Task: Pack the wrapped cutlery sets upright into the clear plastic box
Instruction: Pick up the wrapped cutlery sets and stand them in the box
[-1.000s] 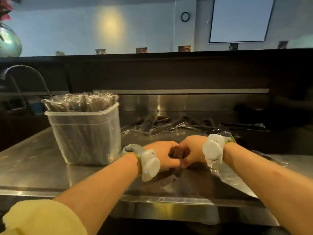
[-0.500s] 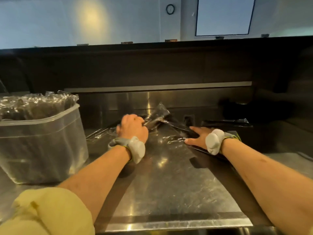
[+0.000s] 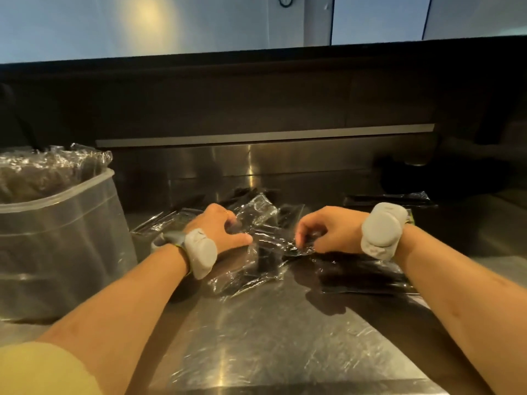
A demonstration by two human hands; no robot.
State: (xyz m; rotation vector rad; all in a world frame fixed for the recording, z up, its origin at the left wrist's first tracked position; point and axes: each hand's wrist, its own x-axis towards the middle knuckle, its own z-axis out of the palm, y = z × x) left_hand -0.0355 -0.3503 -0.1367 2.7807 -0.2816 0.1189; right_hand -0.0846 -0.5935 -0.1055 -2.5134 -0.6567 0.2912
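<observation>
Forearms reach forward; left grip [image 3: 216,227] and right grip [image 3: 328,230] curl, palms down.

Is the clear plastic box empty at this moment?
No, the clear plastic box is packed with wrapped cutlery sets whose tops stick up above its rim.

A brushed steel counter [image 3: 285,337] fills the foreground, scratched and catching soft glints. Behind the counter rises a steel backsplash [image 3: 285,158] topped by a pale metal strip, and above that a dark raised ledge [image 3: 256,89] runs the full width. Beyond the counter and over the ledge stands a pale bluish wall [image 3: 85,27] with 1 warm patch of light [image 3: 154,15] toward the left. Farther right hangs 1 round clock [image 3: 284,0], cut by the top edge, beside a dark-framed pale panel [image 3: 376,18].
</observation>
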